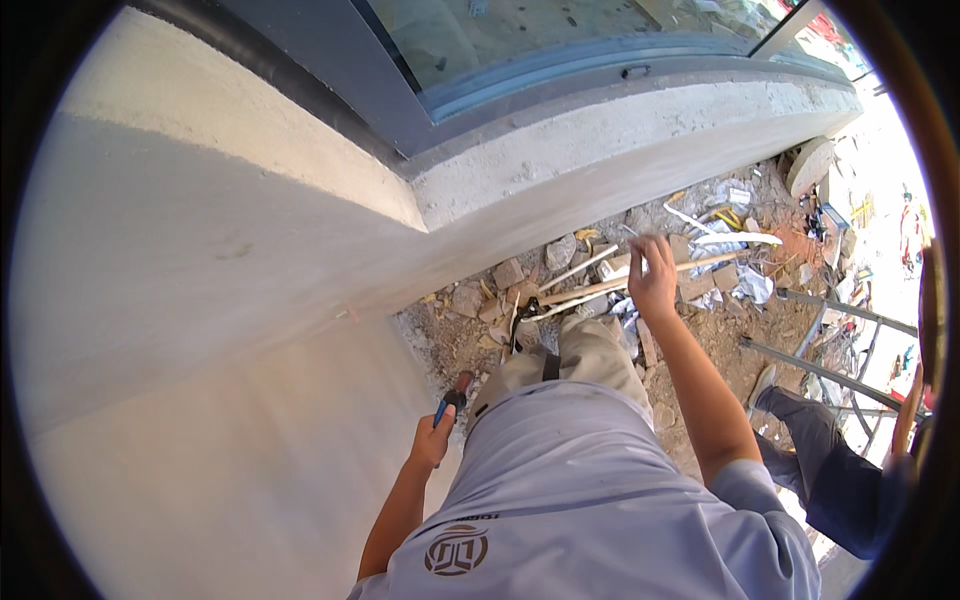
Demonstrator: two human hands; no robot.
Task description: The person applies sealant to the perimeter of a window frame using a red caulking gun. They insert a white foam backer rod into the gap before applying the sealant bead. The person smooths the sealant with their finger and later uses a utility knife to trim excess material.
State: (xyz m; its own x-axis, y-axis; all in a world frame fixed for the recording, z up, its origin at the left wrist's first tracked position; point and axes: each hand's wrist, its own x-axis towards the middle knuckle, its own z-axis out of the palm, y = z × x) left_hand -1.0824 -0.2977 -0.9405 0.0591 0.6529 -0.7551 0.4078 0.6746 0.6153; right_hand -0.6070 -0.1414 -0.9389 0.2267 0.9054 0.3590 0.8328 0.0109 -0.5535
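Observation:
Low at my left side, my left hand (432,440) is closed round a hand tool (456,398) with a blue handle and a black and rusty-red head. The tool is beside the pale plastered wall (220,260), and I cannot tell its exact kind. My right hand (652,278) is raised in front of me, its fingers drawn together in a pinch. A thin, small sliver shows near the fingertips, but it is blurred. Beyond that hand a long wooden pole (715,261) lies on the rubble, well below the fingers.
Broken bricks (508,273), stones and scraps cover the dirt ground. A window frame (600,92) sits above the concrete sill (560,150). Metal bars (800,365) stand at the right, where another person's legs (815,440) show. A round slab (810,166) leans at the far right.

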